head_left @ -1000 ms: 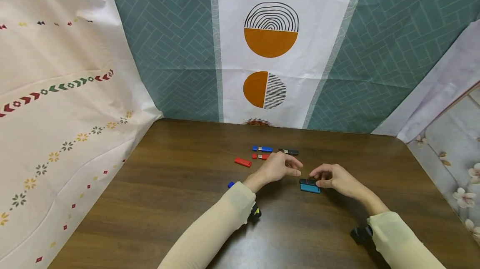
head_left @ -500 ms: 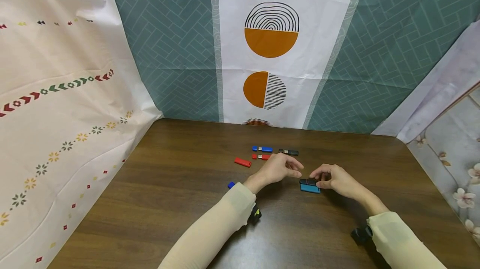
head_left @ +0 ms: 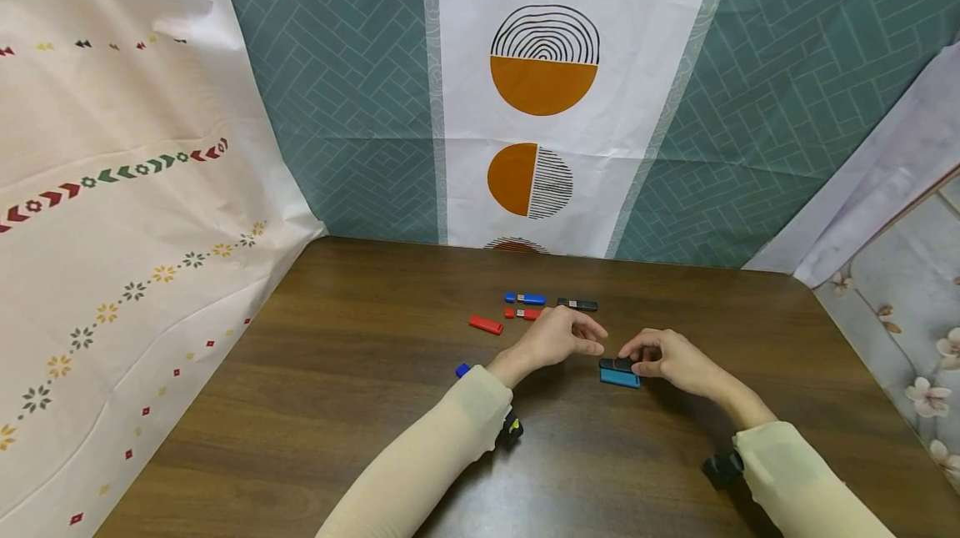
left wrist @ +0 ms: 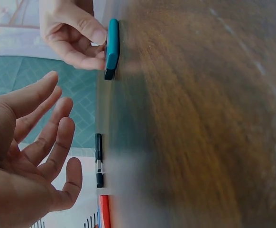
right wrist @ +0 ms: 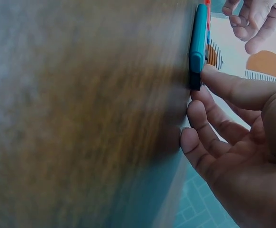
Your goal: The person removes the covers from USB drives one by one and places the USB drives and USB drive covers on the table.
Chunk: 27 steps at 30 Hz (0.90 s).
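Observation:
A teal flat stick (head_left: 620, 378) lies on the table right of centre. Directly behind it, side by side, is a black USB stick (head_left: 611, 364). My right hand (head_left: 672, 359) pinches the black stick's right end between thumb and fingers; in the right wrist view the thumb (right wrist: 223, 83) touches its end beside the teal stick. My left hand (head_left: 558, 336) hovers to the left over the table with loosely bent fingers, and the left wrist view shows nothing in it. It partly covers a red USB stick (head_left: 525, 314) in the head view.
Further back lie a blue USB stick (head_left: 528, 299) and a black one (head_left: 577, 304), each with its cap apart. To the left are a red stick (head_left: 486, 324) and a blue piece (head_left: 462, 370), partly behind my left sleeve. Patterned cloths hang behind the brown table (head_left: 360, 404).
Hardly anything differs. Both hands hold nearly the same place, and the sticks lie where they were.

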Tool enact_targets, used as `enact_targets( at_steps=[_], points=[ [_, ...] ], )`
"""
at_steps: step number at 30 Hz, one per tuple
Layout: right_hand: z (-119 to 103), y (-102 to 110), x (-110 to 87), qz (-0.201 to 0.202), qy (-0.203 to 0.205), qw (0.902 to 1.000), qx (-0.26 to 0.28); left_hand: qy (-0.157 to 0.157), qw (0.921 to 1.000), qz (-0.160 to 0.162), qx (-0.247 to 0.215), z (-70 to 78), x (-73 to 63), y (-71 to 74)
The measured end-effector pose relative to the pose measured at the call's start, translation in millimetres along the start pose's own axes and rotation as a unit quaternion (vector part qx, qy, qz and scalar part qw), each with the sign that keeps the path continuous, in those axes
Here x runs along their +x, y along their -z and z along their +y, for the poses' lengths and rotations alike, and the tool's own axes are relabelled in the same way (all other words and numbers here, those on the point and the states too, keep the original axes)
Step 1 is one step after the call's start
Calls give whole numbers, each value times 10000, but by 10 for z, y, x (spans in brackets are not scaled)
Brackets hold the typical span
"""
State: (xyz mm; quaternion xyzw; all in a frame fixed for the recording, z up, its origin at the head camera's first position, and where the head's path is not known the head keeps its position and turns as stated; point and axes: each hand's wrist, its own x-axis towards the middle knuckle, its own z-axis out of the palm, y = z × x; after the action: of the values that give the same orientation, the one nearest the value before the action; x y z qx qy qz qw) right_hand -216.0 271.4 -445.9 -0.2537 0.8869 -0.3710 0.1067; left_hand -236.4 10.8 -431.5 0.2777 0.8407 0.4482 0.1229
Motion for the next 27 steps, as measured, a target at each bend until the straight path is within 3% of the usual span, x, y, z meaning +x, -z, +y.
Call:
enact_targets(
  at_steps=[7,15,27],
  points=[
    [16,0,-2,207,35,9988,-439,48,10000,-4,-30,1,-5,-2],
    [-5,-9,-3,182,-50,9989,-439,71,10000,7,10,11,-3,-3],
    [-21,-26,49,196,275,9964,-783,-57,9999,29,-90,12,20,49]
  ],
)
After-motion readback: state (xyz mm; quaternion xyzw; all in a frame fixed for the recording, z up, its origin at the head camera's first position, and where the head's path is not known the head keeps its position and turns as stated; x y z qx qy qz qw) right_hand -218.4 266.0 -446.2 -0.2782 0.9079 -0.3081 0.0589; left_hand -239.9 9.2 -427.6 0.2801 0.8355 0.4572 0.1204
